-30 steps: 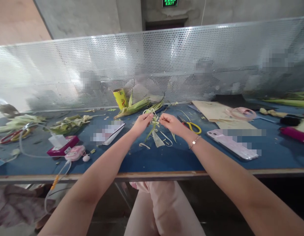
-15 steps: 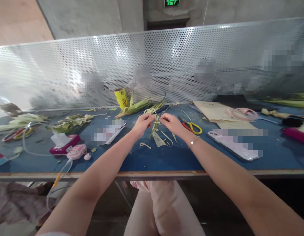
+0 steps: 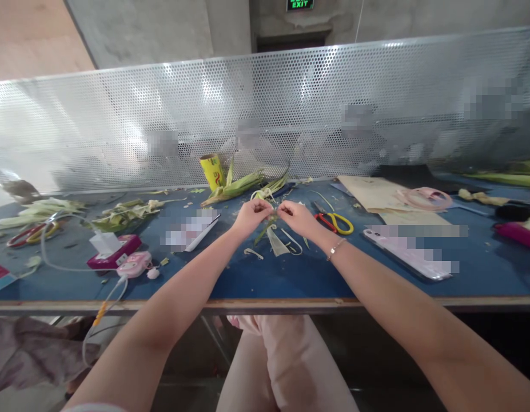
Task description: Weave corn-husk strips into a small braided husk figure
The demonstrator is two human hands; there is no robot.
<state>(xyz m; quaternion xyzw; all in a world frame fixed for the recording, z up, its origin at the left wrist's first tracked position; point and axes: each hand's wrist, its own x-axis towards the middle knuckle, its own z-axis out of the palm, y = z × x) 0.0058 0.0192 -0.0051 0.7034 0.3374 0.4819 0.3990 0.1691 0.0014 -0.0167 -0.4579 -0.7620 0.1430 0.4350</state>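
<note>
Over the middle of the blue table (image 3: 256,280), my left hand (image 3: 251,215) and my right hand (image 3: 295,217) meet, fingertips pinched together. Between them is a small piece made of pale green leaf strips (image 3: 270,216), mostly hidden by my fingers, with loose ends hanging below. Cut leaf strips (image 3: 278,242) lie on the table just under my hands. My right wrist wears a thin bracelet (image 3: 335,248).
Yellow-handled scissors (image 3: 335,221) lie right of my hands, a phone (image 3: 408,254) farther right. Green leaves (image 3: 239,186) and a yellow roll (image 3: 212,170) sit by the perforated metal screen (image 3: 290,109). A pink box (image 3: 114,252), cables and more leaves are at left.
My hands have drawn closer together, closing over the leaf piece so less of it shows. The view shifted slightly.
</note>
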